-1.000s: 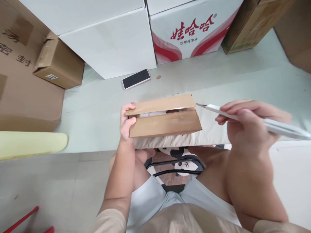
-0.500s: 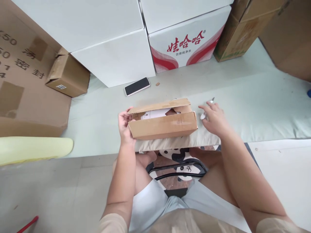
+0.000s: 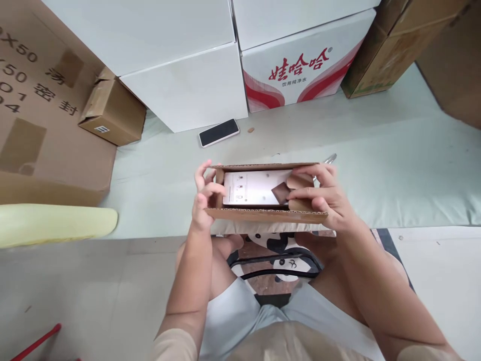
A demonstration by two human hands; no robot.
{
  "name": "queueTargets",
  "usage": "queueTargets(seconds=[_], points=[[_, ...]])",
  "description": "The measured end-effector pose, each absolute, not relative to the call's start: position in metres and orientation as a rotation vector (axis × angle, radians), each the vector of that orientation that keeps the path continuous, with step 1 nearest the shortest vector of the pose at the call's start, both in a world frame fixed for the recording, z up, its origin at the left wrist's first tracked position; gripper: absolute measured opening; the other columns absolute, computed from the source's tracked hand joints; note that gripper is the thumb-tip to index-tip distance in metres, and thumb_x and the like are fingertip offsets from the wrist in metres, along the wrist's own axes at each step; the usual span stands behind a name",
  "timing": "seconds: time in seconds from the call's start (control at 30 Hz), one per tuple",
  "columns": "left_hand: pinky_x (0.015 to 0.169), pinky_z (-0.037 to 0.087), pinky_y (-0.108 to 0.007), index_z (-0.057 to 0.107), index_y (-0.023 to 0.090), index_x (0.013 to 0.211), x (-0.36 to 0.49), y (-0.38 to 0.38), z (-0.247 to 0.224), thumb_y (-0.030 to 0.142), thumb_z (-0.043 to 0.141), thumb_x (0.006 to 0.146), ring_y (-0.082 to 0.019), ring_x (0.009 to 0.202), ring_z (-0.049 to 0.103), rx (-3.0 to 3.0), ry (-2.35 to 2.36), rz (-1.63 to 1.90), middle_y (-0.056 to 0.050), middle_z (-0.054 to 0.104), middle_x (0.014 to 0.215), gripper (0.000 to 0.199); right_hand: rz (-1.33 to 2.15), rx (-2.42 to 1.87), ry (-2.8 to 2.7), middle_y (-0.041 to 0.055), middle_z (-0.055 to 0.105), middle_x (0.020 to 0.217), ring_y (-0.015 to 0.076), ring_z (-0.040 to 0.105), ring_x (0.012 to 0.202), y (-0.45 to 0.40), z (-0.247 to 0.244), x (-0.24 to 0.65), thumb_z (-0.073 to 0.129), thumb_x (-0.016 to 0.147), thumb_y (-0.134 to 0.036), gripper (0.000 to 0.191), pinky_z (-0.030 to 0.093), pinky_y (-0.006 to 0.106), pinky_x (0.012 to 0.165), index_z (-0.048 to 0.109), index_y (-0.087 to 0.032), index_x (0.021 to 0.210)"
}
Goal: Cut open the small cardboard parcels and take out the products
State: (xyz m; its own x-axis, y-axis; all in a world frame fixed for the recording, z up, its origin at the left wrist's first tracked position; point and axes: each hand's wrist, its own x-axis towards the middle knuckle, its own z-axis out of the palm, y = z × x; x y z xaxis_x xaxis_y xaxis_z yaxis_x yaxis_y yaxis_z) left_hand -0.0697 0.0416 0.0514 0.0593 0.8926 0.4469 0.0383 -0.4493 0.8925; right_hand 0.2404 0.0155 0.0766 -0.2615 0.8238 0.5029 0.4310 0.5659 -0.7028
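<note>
An opened cardboard box (image 3: pixel 263 216) is between my hands at the table's front edge, its long flaps raised. Inside lies a white box (image 3: pixel 257 186) with small printed drawings and a brown diamond shape near its right end. My left hand (image 3: pixel 204 203) grips the cardboard box's left end, a finger reaching over the rim. My right hand (image 3: pixel 336 198) is closed around the right end, with fingers inside on the short flaps. Mostly hidden behind the right hand is a craft knife (image 3: pixel 330 159); only its tip end and a bit of handle show.
A phone (image 3: pixel 219 133) lies on the cloth-covered table (image 3: pixel 169 185). Behind stand white cartons (image 3: pixel 188 85) and a red-and-white carton (image 3: pixel 300 75). Brown boxes flank both sides, including a small brown box (image 3: pixel 116 113). A pale yellow roll (image 3: pixel 56 223) lies at the left edge.
My right hand has let go of the knife and moved left onto the cardboard box's right end. The box's top has opened wider and turned toward me, showing more of the white box.
</note>
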Motion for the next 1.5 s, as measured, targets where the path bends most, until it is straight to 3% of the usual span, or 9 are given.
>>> queueTargets(seconds=[0.2, 0.4, 0.53, 0.63, 0.73, 0.87, 1.0, 1.17, 1.5], points=[[0.106, 0.049, -0.051, 0.056, 0.021, 0.06, -0.07, 0.044, 0.063, 0.066, 0.059, 0.087, -0.032, 0.118, 0.062, 1.497, 1.068, 1.68, -0.007, 0.06, 0.128, 0.052, 0.394, -0.923, -1.543, 0.009, 0.054, 0.118, 0.0254, 0.057, 0.1, 0.015, 0.069, 0.237, 0.039, 0.097, -0.06, 0.051, 0.05, 0.047, 0.089, 0.056, -0.022, 0.069], [0.093, 0.057, -0.044, 0.076, 0.027, 0.08, -0.067, 0.025, 0.129, 0.029, 0.072, 0.081, -0.024, 0.1, 0.068, 1.787, 1.08, 1.716, -0.004, 0.067, 0.102, 0.004, 0.45, -1.055, -1.547, 0.0131, 0.052, 0.118, 0.0323, 0.055, 0.108, 0.012, 0.069, 0.237, 0.039, 0.084, -0.082, 0.062, 0.049, 0.054, 0.094, 0.049, -0.023, 0.067], [0.076, 0.06, -0.041, 0.08, 0.029, 0.089, -0.02, 0.02, 0.197, 0.021, 0.064, 0.091, -0.022, 0.076, 0.07, 2.23, 0.939, 0.947, -0.003, 0.074, 0.087, 0.018, 0.562, -0.897, -1.546, 0.0131, 0.05, 0.125, 0.0322, 0.054, 0.114, 0.007, 0.065, 0.24, 0.05, 0.083, -0.078, 0.056, 0.05, 0.055, 0.099, 0.049, -0.023, 0.073], [0.084, 0.061, -0.039, 0.079, 0.032, 0.1, 0.025, 0.035, 0.221, 0.022, 0.058, 0.095, -0.024, 0.093, 0.074, 2.394, 0.733, 0.327, -0.001, 0.078, 0.103, 0.024, 0.601, -0.889, -1.563, 0.0138, 0.049, 0.129, 0.0336, 0.052, 0.121, 0.006, 0.061, 0.244, 0.059, 0.08, -0.074, 0.052, 0.047, 0.057, 0.106, 0.05, -0.023, 0.077], [0.099, 0.055, -0.04, 0.076, 0.032, 0.107, 0.054, 0.057, 0.222, 0.027, 0.061, 0.095, -0.026, 0.116, 0.07, 2.532, 0.557, 0.062, -0.001, 0.075, 0.12, 0.02, 0.654, -0.871, -1.592, 0.0152, 0.044, 0.139, 0.0358, 0.048, 0.133, 0.007, 0.059, 0.247, 0.067, 0.077, -0.071, 0.051, 0.043, 0.058, 0.113, 0.052, -0.024, 0.084], [0.099, 0.047, -0.043, 0.073, 0.033, 0.11, 0.066, 0.075, 0.214, 0.039, 0.076, 0.086, -0.03, 0.122, 0.063, 2.738, 0.455, -0.198, -0.004, 0.072, 0.12, 0.025, 0.717, -0.792, -1.697, 0.0159, 0.027, 0.16, 0.0399, 0.023, 0.156, 0.01, 0.056, 0.251, 0.079, 0.068, -0.071, 0.063, 0.035, 0.059, 0.121, 0.053, -0.025, 0.102], [0.099, 0.039, -0.045, 0.074, 0.034, 0.103, 0.07, 0.074, 0.203, 0.032, 0.075, 0.086, -0.031, 0.129, 0.057, 2.861, 0.393, -0.222, -0.003, 0.074, 0.118, 0.017, 0.715, -0.806, -1.776, 0.0182, 0.022, 0.165, 0.0387, 0.014, 0.16, 0.012, 0.051, 0.255, 0.081, 0.068, -0.068, 0.068, 0.036, 0.06, 0.119, 0.05, -0.025, 0.11], [0.099, 0.037, -0.047, 0.072, 0.033, 0.09, 0.063, 0.079, 0.199, 0.029, 0.073, 0.085, -0.029, 0.116, 0.062, 2.883, 0.37, -0.194, -0.002, 0.077, 0.107, 0.006, 0.638, -0.831, -1.761, 0.0222, 0.02, 0.165, 0.04, 0.024, 0.156, 0.013, 0.046, 0.253, 0.08, 0.069, -0.071, 0.069, 0.038, 0.061, 0.116, 0.047, -0.024, 0.108], [0.098, 0.042, -0.049, 0.063, 0.024, 0.067, 0.017, 0.081, 0.233, 0.041, 0.08, 0.077, -0.03, 0.103, 0.064, 2.865, 0.677, -0.051, -0.005, 0.073, 0.106, 0.026, 0.628, -0.831, -1.72, 0.0184, 0.025, 0.161, 0.0396, 0.028, 0.153, 0.009, 0.046, 0.245, 0.078, 0.074, -0.064, 0.062, 0.042, 0.059, 0.111, 0.043, -0.026, 0.108]])
